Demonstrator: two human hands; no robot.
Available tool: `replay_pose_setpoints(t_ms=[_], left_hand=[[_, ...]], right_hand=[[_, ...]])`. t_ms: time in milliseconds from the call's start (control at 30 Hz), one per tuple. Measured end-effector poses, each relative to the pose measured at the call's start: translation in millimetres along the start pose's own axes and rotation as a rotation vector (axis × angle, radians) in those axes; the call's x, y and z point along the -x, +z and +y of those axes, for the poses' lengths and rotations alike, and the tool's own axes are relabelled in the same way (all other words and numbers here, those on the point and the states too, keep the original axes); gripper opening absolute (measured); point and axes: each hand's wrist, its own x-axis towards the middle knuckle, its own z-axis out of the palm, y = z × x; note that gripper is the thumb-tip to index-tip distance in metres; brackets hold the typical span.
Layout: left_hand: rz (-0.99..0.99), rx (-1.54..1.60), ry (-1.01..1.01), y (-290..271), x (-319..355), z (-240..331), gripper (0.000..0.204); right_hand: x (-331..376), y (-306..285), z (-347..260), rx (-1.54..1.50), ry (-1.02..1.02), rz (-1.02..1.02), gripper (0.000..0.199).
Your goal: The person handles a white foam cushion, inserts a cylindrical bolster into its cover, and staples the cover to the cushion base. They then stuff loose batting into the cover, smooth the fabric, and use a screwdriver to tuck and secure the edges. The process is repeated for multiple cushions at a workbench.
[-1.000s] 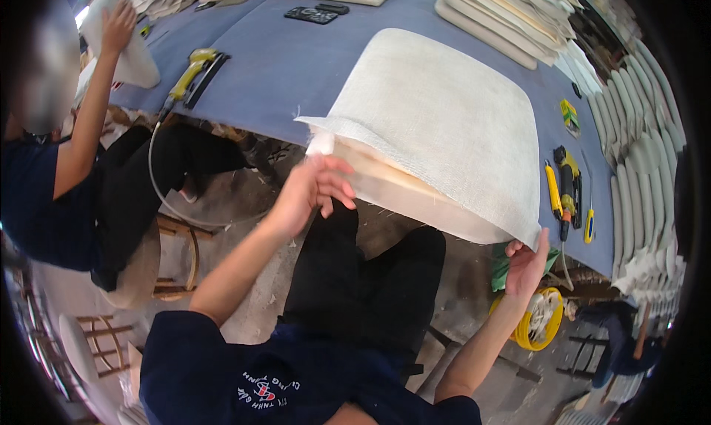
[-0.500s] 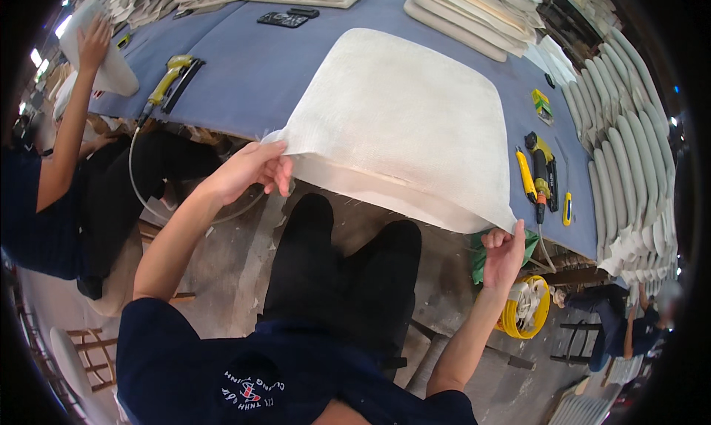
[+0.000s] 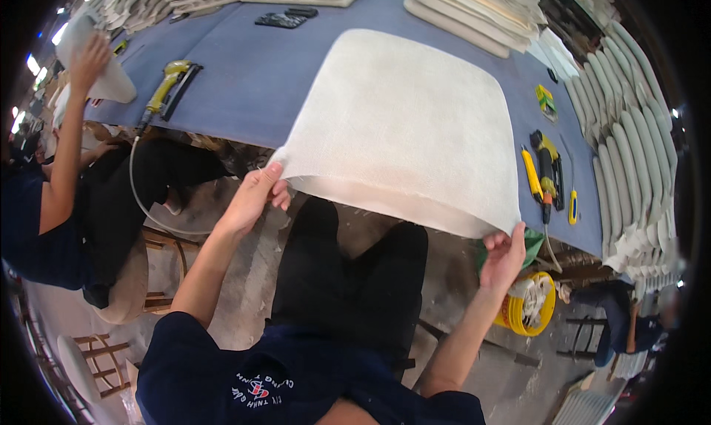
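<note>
One white cushion cover (image 3: 404,121) overhangs the blue table (image 3: 244,84). The left hand (image 3: 252,199) and right hand (image 3: 503,255) each pinch a near corner. Its underside is hidden.

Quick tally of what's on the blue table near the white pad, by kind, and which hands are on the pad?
White cushion pad, near corners gripped by left hand and right hand: 1
Yellow power tools, left and right: 2
Yellow-handled hand tools: 2
Black flat items at far edge: 2
Total: 7
</note>
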Motion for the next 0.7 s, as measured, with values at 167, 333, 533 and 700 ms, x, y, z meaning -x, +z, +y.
replay_pose_setpoints(t_ms=[167,333,533,700], left_hand=[[0.065,0.004,0.055,-5,2,-4,0.052],[-0.011,-0.094,0.057,-18,2,15,0.050],[-0.073,-0.095,0.048,-24,2,2,0.051],[-0.070,-0.134,0.056,-21,0,10,0.055]], right_hand=[[13,20,6,-0.085,0.025,0.048,0.036],[-6,-12,-2,0.153,-0.045,-0.014,0.035],[26,32,15,-0.160,0.057,-0.037,0.045],[70,93,60,-0.026,0.180,-0.450,0.057]])
